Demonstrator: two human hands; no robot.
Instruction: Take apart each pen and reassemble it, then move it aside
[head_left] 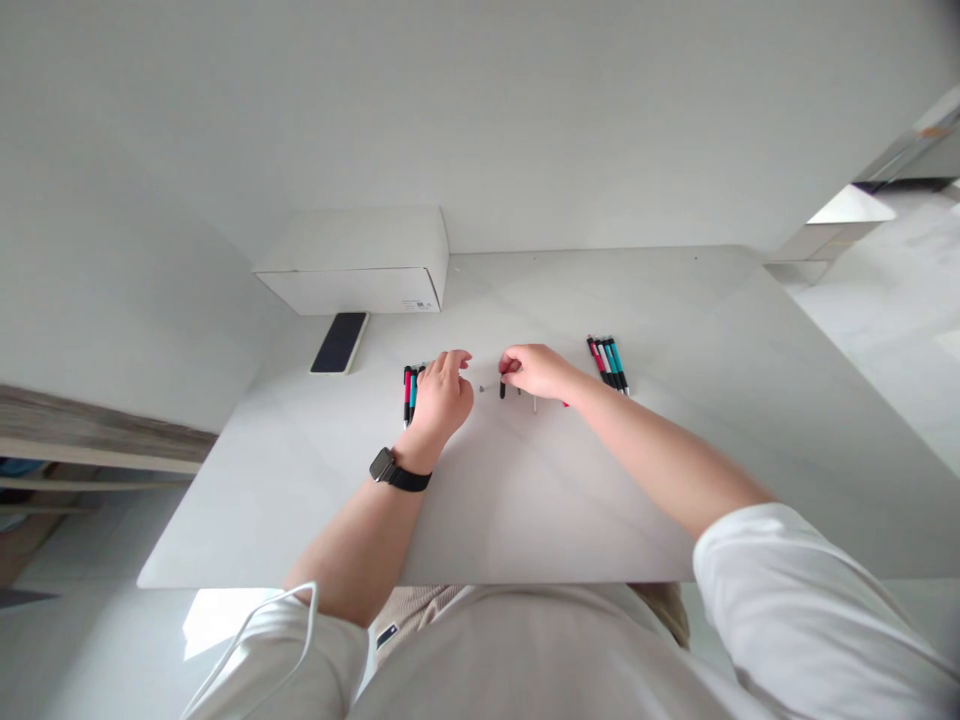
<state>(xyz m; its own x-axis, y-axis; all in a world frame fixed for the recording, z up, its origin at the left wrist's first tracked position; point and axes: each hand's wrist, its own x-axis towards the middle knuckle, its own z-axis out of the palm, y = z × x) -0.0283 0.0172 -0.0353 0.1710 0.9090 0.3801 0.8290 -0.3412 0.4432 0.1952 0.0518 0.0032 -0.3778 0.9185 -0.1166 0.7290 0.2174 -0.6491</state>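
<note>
Pen parts (pixel 501 387) are what's being handled here, out near the middle of the white surface (pixel 675 480), a bit toward its far edge. A short dark piece is pinched between the fingertips of the right hand (pixel 536 370), and a few tiny bits (a tip, maybe a thin refill) can be seen lying just beside it, too small to be told apart. The left hand (pixel 442 395) is curled loosely, fingers resting on the surface next to a small bunch of pens (pixel 410 390); whether anything is actually gripped in it can't be told. Another bunch of pens (pixel 609 362) is laid further toward the right edge.

Handling-wise: light, stiff plastic, smooth, and probably prone to rolling. Small pieces are best taken by fingertip pinch at the middle of the barrel, with springs and tips easily lost.
</note>
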